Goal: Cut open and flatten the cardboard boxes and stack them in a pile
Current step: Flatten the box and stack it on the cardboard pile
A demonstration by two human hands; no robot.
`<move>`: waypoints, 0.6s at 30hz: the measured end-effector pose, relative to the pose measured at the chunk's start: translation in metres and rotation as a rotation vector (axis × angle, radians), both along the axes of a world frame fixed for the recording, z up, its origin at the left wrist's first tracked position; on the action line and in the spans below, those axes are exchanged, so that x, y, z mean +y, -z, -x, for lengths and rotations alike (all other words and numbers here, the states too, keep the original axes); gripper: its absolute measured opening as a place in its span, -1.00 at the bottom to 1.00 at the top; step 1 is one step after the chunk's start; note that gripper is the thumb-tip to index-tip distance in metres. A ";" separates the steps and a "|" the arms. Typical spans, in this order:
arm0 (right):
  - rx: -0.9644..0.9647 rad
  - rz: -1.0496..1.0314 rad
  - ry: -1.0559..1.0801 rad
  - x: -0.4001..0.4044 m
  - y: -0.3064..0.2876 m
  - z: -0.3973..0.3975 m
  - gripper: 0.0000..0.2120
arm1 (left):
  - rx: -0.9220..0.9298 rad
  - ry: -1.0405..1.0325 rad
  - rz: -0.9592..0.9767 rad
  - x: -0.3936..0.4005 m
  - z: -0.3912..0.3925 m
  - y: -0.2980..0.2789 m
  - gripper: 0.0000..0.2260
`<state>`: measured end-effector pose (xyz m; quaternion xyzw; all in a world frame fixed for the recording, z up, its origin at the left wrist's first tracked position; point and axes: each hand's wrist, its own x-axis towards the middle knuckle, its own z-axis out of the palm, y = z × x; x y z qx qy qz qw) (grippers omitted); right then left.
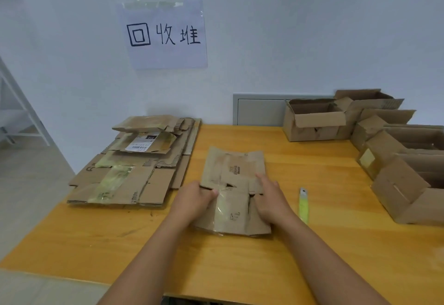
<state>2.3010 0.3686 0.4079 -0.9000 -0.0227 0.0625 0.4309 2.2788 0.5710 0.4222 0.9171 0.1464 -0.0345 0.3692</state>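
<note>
From the head camera, a flattened brown cardboard box (234,191) with clear tape along its near half lies near the middle of the orange wooden tabletop (312,256), its long axis running from the near edge toward the far edge and leaning slightly left at the far end. The left hand (193,199) grips the box's left edge, with the fingers curled around it and the thumb on top. The right hand (270,196) lies on the right side of the box, fingers extended and pressing down on the cardboard.

At the far left corner of the tabletop sits a pile of flattened brown cardboard sheets (129,167), several layers deep, some with tape and a white shipping label. Its near part overhangs the left edge. The pile is apart from the held box.

Just to the right of the right hand, a yellow-green utility knife (303,205) lies on the tabletop with its long axis toward the far edge and its blade end pointing away.

Along the right edge and far right corner stands a cluster of open, unflattened brown cardboard boxes (360,131). On the white wall behind hangs a white paper sign (163,34) with handwritten black characters.
</note>
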 end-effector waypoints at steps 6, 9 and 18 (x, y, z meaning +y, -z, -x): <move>-0.047 0.456 -0.111 0.000 0.002 -0.004 -0.62 | -0.251 0.159 -0.496 -0.005 -0.006 0.012 -0.42; -0.114 0.705 -0.084 0.000 0.005 -0.002 -0.61 | -0.346 0.353 -0.427 -0.012 -0.014 0.024 -0.58; -0.126 0.621 -0.361 0.009 0.031 -0.008 -0.46 | -0.376 0.280 -0.258 -0.008 -0.027 0.041 -0.78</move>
